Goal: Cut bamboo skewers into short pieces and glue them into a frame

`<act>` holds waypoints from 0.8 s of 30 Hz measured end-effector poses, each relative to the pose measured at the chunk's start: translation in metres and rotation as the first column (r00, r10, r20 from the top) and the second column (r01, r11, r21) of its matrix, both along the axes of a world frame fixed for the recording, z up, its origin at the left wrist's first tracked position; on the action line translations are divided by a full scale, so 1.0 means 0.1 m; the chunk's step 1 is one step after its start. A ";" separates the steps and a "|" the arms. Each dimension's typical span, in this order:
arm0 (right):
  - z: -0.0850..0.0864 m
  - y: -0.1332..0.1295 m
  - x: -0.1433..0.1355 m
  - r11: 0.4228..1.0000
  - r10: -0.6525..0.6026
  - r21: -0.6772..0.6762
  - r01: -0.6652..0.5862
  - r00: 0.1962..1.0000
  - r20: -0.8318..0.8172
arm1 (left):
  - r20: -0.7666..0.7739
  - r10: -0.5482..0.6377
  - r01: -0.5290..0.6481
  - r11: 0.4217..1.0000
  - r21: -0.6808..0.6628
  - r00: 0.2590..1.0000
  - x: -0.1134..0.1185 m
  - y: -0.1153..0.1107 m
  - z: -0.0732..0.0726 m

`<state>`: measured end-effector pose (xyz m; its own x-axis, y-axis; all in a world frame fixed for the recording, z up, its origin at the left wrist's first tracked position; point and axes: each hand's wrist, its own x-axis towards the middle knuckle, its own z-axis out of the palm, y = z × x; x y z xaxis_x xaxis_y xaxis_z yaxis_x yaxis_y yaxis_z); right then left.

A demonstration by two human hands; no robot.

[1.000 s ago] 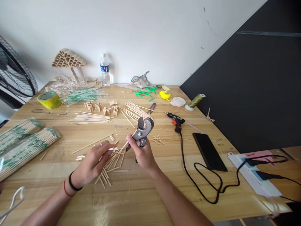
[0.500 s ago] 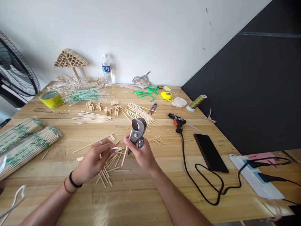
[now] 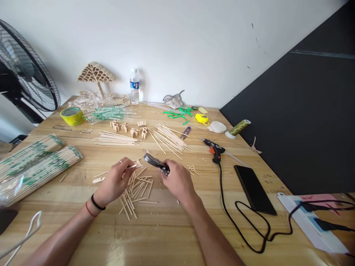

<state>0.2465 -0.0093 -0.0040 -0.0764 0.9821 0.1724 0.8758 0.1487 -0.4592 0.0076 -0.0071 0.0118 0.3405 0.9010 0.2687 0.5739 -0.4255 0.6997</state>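
Note:
My left hand (image 3: 118, 180) is closed, pinching a short wooden stick (image 3: 131, 167) between thumb and fingers. My right hand (image 3: 179, 180) grips a grey metal hand cutter (image 3: 154, 162) with a curved jaw, turned sideways so the jaw points left towards my left hand. Its handles are mostly hidden in my palm. Below and between both hands lies a loose heap of short cut sticks (image 3: 135, 190). A few short pieces (image 3: 98, 180) lie by my left wrist, and several more (image 3: 192, 170) lie right of my right hand.
Long sticks (image 3: 169, 137) and another row (image 3: 116, 139) lie behind the hands, with small stick assemblies (image 3: 134, 132) beyond. Packaged sticks (image 3: 44, 170) lie left. At right are a glue gun (image 3: 215, 148) with a looping cable, a phone (image 3: 255, 189) and a power strip (image 3: 312, 221).
My right hand has turned the cutter from upright to pointing left. The long stick that was held alongside it is no longer in that hand. The view has shifted slightly left.

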 end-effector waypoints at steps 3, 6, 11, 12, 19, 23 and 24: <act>-0.01 0.01 0.00 0.999 -0.018 0.032 0.017 0.999 0.027 | 0.004 0.025 -0.025 0.998 0.051 1.000 -0.05 0.05 -0.02; 0.00 0.02 0.01 0.997 -0.018 0.072 0.015 0.999 0.040 | 0.015 0.065 -0.066 0.994 0.087 0.998 -0.12 0.10 -0.05; 0.07 -0.01 0.00 0.989 0.001 0.146 -0.003 1.000 0.013 | 0.050 0.152 -0.157 0.979 0.128 0.987 -0.22 0.20 -0.11; 0.08 -0.03 -0.01 0.988 0.016 0.152 -0.016 1.000 0.005 | 0.056 0.166 -0.173 0.976 0.132 0.984 -0.24 0.22 -0.12; 0.08 -0.26 0.03 0.999 -0.010 0.052 0.007 0.998 0.065 | 0.073 0.154 -0.163 0.978 0.134 0.985 -0.22 0.20 -0.17; 0.08 -0.46 0.22 1.000 -0.028 0.004 0.028 0.995 0.095 | 0.088 0.128 -0.139 0.982 0.124 0.988 -0.17 0.15 -0.19; 0.07 -0.51 0.28 1.000 -0.023 0.002 0.023 0.996 0.088 | 0.095 0.122 -0.133 0.984 0.121 0.988 -0.16 0.15 -0.20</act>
